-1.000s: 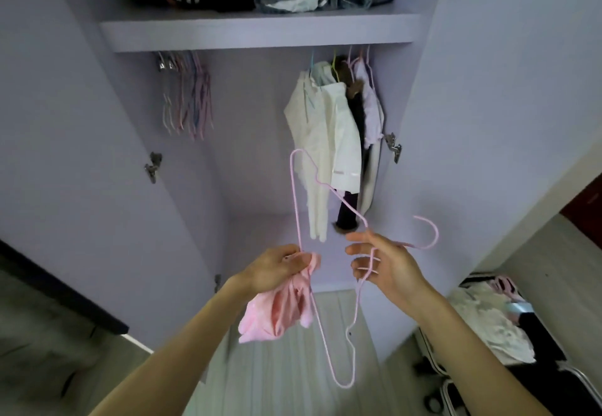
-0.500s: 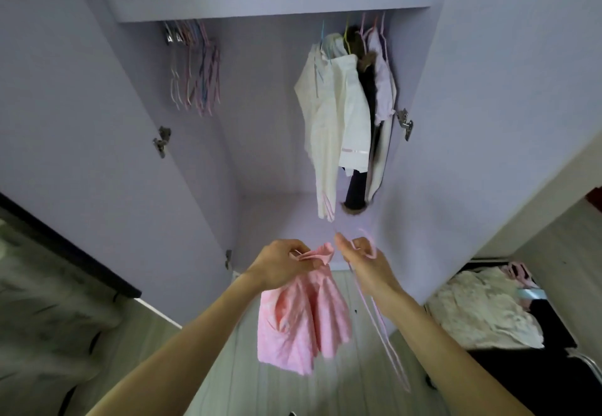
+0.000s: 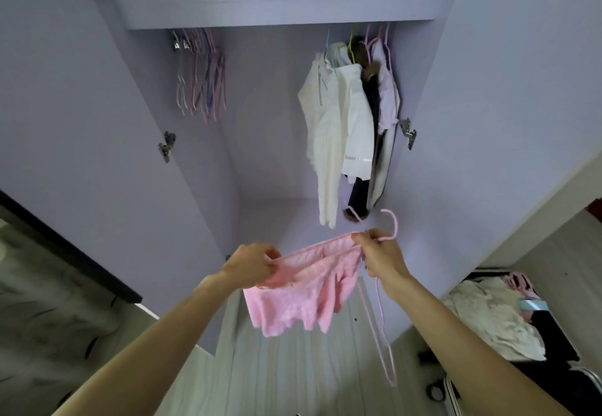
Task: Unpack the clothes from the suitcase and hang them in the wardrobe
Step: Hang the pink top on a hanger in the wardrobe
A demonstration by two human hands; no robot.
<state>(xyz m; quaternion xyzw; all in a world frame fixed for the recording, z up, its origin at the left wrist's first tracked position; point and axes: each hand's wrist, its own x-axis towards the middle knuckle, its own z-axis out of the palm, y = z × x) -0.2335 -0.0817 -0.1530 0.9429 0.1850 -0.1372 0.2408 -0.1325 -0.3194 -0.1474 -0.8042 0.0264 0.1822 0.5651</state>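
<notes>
I stand facing the open lilac wardrobe point(image 3: 280, 141). A small pink garment point(image 3: 299, 298) is stretched by its waistband between my hands. My left hand point(image 3: 252, 264) grips the band's left end. My right hand point(image 3: 379, 257) pinches the right end and also holds a pink wire hanger point(image 3: 382, 344), whose hook pokes up above the fingers while its body dangles below. White, dark and pale clothes point(image 3: 348, 128) hang on the rail at the right. An open suitcase point(image 3: 540, 353) with white and pink clothes lies on the floor at the lower right.
Several empty coloured hangers point(image 3: 203, 76) hang at the rail's left end. A shelf point(image 3: 277, 8) above holds folded dark clothes. Both wardrobe doors stand open at either side. A dark-edged bed or counter point(image 3: 58, 269) is at the left. Pale plank floor lies below.
My hands have drawn apart, spreading the pink garment's waistband wide. The hanger swung from across my front to hang from my right hand, hook up. The view tilted slightly upward.
</notes>
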